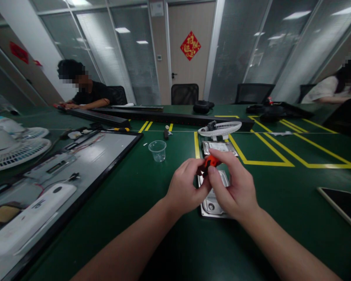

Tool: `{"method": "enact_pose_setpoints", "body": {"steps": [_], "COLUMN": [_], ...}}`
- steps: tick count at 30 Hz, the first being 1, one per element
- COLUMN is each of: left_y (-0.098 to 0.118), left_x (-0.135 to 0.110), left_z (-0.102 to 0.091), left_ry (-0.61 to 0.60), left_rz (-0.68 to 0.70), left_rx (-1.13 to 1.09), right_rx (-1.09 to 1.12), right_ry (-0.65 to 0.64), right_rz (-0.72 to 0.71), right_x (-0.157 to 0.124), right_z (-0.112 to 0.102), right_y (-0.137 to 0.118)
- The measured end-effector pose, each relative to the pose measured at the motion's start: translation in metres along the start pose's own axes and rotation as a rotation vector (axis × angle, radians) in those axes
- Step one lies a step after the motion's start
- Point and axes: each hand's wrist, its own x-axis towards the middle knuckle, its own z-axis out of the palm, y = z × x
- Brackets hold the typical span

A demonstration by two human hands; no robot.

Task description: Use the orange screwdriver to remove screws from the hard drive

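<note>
Both hands meet over a silver hard drive (pixel 212 207) that lies on the green table. My right hand (pixel 238 189) is closed, pinching a small orange-and-black tool handle (pixel 211 160) between thumb and fingers. Against the dark end of that handle press the closed fingertips of my left hand (pixel 183 186). The hands cover the drive's middle and any shaft or tip of the tool. Just beyond them lies a second hard drive (pixel 219 146), flat on the table. Behind it sits a white round fan grille (pixel 220 128).
A clear plastic cup (pixel 157 151) stands left of the hands. At left lies a large flat panel (pixel 117 142) with a white oblong device (pixel 35 218) on it. A phone (pixel 343 205) rests at right. Long black bars (pixel 163 116) cross behind. Two people sit across the table.
</note>
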Motion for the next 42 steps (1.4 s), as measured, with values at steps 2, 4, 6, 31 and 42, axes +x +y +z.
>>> {"method": "enact_pose_setpoints", "body": {"steps": [2, 4, 6, 31, 42], "left_y": [-0.001, -0.0016, -0.0015, 0.0002, 0.0009], "left_x": [-0.0007, -0.0008, -0.0003, -0.0004, 0.0022], "left_z": [0.0005, 0.0009, 0.0008, 0.0009, -0.0009], "left_ry": [0.015, 0.017, 0.004, 0.003, -0.042], "left_rz": [-0.012, -0.013, -0.001, 0.008, 0.023], "left_rx": [-0.016, -0.013, -0.004, -0.003, -0.014], "right_rx": [-0.019, -0.032, -0.031, 0.01, 0.029], "right_ry": [0.016, 0.029, 0.031, -0.008, -0.019], "right_rz": [-0.006, -0.011, -0.016, -0.003, -0.015], "right_x": [0.0011, 0.002, 0.0022, -0.0011, -0.0009], "right_z": [0.0002, 0.0003, 0.0001, 0.001, 0.0], "right_y": [0.0, -0.0003, -0.0007, 0.0001, 0.0005]}}
